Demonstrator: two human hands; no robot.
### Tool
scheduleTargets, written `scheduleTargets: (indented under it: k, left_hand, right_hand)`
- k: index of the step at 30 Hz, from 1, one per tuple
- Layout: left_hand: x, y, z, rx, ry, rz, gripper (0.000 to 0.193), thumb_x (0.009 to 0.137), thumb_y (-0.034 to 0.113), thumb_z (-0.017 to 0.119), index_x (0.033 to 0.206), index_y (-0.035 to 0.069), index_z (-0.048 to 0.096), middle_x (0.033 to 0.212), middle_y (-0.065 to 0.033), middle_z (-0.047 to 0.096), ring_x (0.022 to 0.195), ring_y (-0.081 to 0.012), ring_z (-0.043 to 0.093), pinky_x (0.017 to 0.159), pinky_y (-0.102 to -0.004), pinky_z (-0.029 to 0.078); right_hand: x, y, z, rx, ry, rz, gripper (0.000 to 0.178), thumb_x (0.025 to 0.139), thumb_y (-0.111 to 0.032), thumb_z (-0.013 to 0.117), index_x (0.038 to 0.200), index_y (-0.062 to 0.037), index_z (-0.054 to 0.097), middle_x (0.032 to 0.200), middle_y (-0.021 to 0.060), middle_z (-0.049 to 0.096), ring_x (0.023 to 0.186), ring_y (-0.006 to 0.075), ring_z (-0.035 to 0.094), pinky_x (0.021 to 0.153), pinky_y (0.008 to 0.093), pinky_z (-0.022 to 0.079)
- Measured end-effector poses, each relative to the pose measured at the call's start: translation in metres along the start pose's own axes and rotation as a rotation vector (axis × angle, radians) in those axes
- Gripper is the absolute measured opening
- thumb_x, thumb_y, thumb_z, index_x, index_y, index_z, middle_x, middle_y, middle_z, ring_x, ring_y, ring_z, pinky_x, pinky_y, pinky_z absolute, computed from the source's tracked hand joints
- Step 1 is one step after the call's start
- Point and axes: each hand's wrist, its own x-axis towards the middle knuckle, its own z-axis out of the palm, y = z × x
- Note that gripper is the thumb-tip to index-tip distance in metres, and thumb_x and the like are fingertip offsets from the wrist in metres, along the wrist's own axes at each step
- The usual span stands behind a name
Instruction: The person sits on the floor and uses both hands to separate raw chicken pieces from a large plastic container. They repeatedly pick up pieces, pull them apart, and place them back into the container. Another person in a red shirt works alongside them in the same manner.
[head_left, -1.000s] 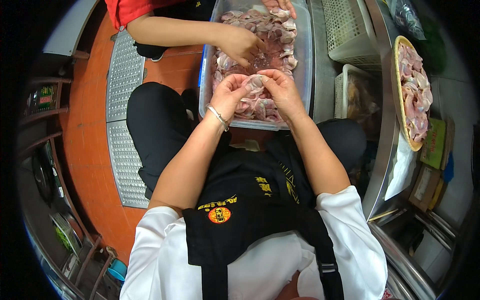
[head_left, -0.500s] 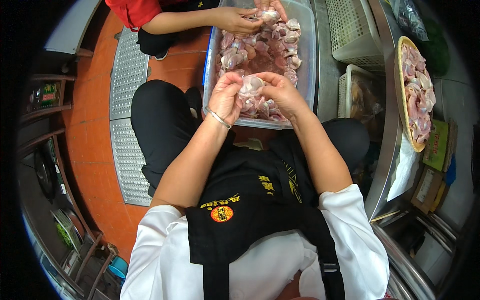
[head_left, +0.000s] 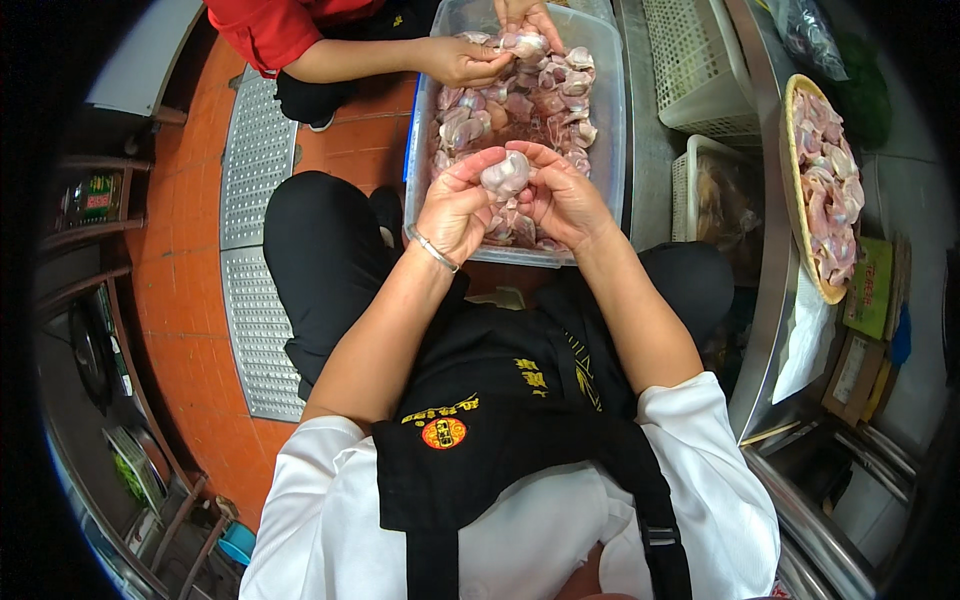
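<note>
Meat piece (head_left: 505, 176) — held between left hand (head_left: 456, 206) and right hand (head_left: 570, 200), fingers (head_left: 478, 162) curled.

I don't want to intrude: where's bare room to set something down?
Orange floor, between the metal grating and shelves; a narrow steel strip between the tub and white baskets. Crowded: above the meat, with the left hand, right hand and a co-worker's hands.

Orange-tiled floor (head_left: 180, 330) spreads from eight to eleven o'clock, with studded metal plates (head_left: 257, 170) laid on it at nine to ten; a clear plastic tub (head_left: 610, 130) sits low at twelve, its base hidden. Along three o'clock runs a steel surface (head_left: 762, 345), carrying a wicker tray (head_left: 793, 150) at half past two
</note>
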Motion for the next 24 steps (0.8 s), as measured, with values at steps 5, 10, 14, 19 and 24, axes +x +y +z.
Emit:
scheduleTargets:
  k: [5,10,14,19,24]
  left_hand:
    - [0.003,-0.001,-0.005,0.043,0.039,0.017,0.047,0.066,-0.016,0.040,0.110,-0.003,0.049,0.102,-0.0139,0.056,0.084,-0.0189,0.058,0.072,-0.0257,0.047]
    - [0.006,-0.002,-0.013,0.171,0.037,0.015,0.044,0.066,-0.015,0.042,0.108,-0.002,0.052,0.090,-0.0075,0.058,0.065,-0.0088,0.051,0.061,-0.0181,0.043]
    - [0.006,0.001,-0.005,0.296,0.166,0.040,0.033,0.075,-0.006,0.051,0.107,-0.001,0.050,0.091,-0.0058,0.057,0.083,-0.0110,0.055,0.071,-0.0203,0.044]
    - [0.013,-0.008,-0.016,0.436,0.166,0.152,0.036,0.077,-0.003,0.054,0.112,-0.001,0.045,0.095,-0.0062,0.057,0.083,-0.0106,0.054,0.076,-0.0220,0.043]
    - [0.015,-0.007,-0.026,0.422,0.215,0.129,0.029,0.080,0.003,0.054,0.108,0.000,0.048,0.097,-0.0064,0.056,0.085,-0.0116,0.054,0.076,-0.0234,0.044]
  right_hand:
    - [0.000,0.003,-0.002,0.038,0.000,-0.001,0.032,0.077,0.003,0.040,0.106,-0.0026,0.050,0.083,0.0062,0.057,0.056,0.0089,0.051,0.051,0.0214,0.047]
    - [0.004,-0.005,-0.016,-0.015,-0.054,-0.001,0.035,0.076,0.002,0.040,0.110,-0.0016,0.048,0.091,0.0078,0.057,0.062,0.0103,0.053,0.055,0.0225,0.048]
    - [0.004,-0.004,-0.008,-0.157,-0.015,-0.082,0.040,0.075,0.001,0.045,0.114,-0.0033,0.046,0.097,0.0040,0.056,0.085,0.0135,0.054,0.073,0.0276,0.046]
    - [0.008,0.010,0.007,-0.269,-0.003,-0.128,0.034,0.078,-0.004,0.056,0.111,-0.0028,0.048,0.097,0.0059,0.057,0.087,0.0127,0.054,0.075,0.0253,0.045]
    - [0.018,0.021,-0.002,-0.150,0.007,-0.018,0.024,0.080,-0.007,0.054,0.103,-0.0001,0.051,0.091,0.0070,0.058,0.078,0.0137,0.057,0.068,0.0268,0.048]
